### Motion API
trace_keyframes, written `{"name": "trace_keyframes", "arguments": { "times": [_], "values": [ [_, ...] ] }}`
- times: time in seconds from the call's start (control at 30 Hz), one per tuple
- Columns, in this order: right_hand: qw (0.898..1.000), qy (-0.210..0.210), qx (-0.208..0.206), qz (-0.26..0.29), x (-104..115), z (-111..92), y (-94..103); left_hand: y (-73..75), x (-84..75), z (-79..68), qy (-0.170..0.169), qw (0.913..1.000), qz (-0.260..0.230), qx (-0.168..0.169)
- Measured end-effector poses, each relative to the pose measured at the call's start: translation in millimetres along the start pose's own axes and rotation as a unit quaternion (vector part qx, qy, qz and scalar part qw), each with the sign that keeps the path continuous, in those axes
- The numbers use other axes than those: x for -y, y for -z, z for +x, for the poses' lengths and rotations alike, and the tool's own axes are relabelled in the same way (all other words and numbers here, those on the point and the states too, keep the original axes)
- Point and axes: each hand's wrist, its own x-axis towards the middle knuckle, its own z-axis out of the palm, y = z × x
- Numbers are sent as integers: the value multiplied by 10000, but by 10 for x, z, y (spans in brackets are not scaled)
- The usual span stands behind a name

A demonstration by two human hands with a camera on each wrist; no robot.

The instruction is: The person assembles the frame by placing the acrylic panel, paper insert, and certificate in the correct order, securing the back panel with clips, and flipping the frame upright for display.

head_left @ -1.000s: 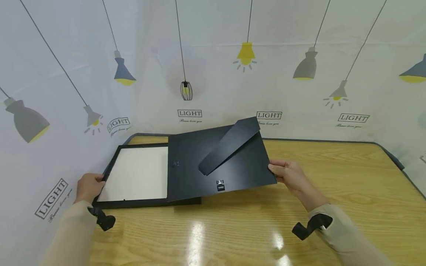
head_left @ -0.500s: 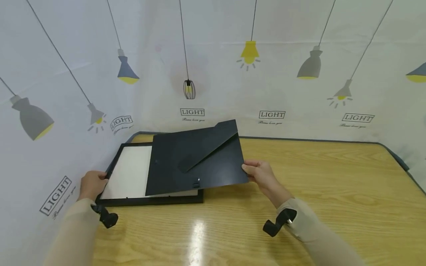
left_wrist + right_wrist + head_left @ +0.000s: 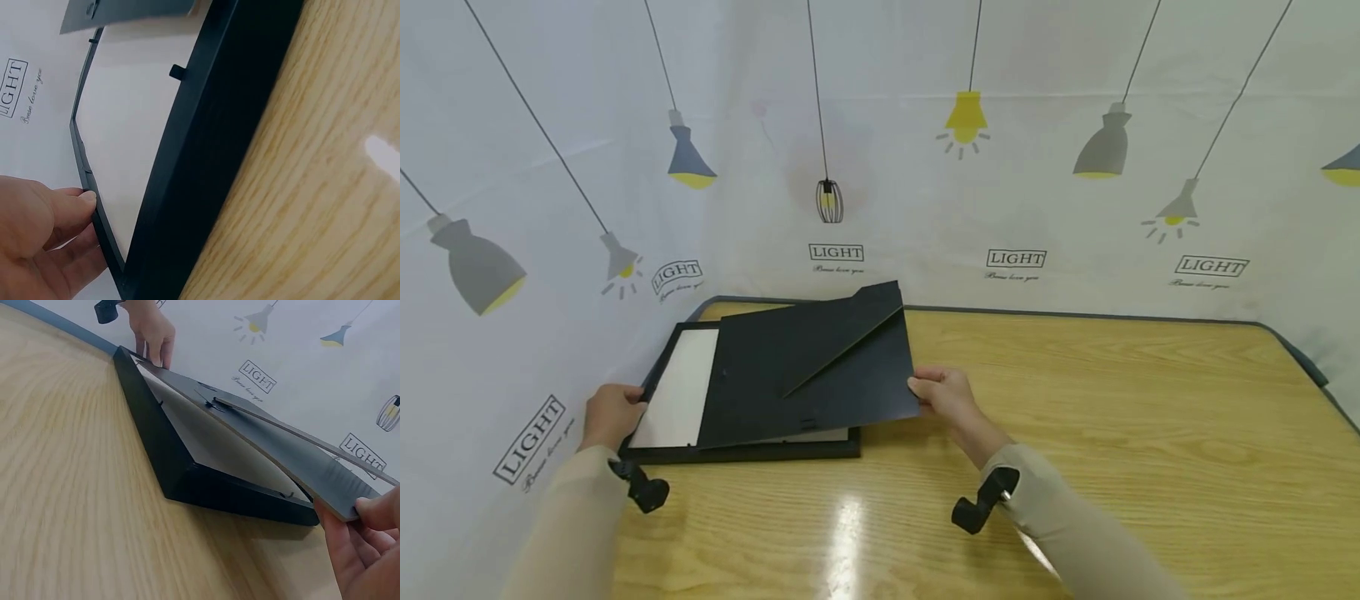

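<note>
The right grip (image 3: pixel 951 398) pinched the panel (image 3: pixel 842 387) at its short edge, thumb on the upper face and fingers beneath. From there the panel reached leftward, its long axis pointing toward the other hand and roughly along the frame (image 3: pixel 745 454); it was tilted, highest at the grip and lower toward its far end. Just in from the fingers, the leg (image 3: pixel 857 321) ran slantwise across the upper face, one end jutting past the edge away from the person. The held edge overhung the end of the frame nearer this hand, while the opposite edge stopped short of the left grip (image 3: pixel 612 414). That hand held the frame's short side, its thumb on the rim. Between it and the panel a strip of white sheet (image 3: pixel 677 387) showed inside the frame; whether the panel's low end touched the sheet could not be told. Beneath both grips, the frame lay flat on the counter (image 3: pixel 1112 417), and beyond them hung the lamp-printed cloth (image 3: pixel 910 200).
</note>
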Motion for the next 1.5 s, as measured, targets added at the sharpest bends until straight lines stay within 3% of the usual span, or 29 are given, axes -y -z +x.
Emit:
{"name": "trace_keyframes", "arguments": {
  "times": [0.2, 0.67, 1.0, 1.5],
  "values": [
    [9997, -134, -68, 215, -38, 34, -142, -4, 9, 5, 3, 10000, 4, 14],
    [9993, -333, -30, 148, 4, 61, -165, 32, -7, -8, -70, 10000, 38, -44],
    [9994, -328, -76, 127, -57, 86, -426, 29, -19, -8, 27, 10000, -1, 25],
    [9988, -224, -222, 388, -201, 78, -824, 74, -2, -6, -132, 9999, -6, 100]
  ]
}}
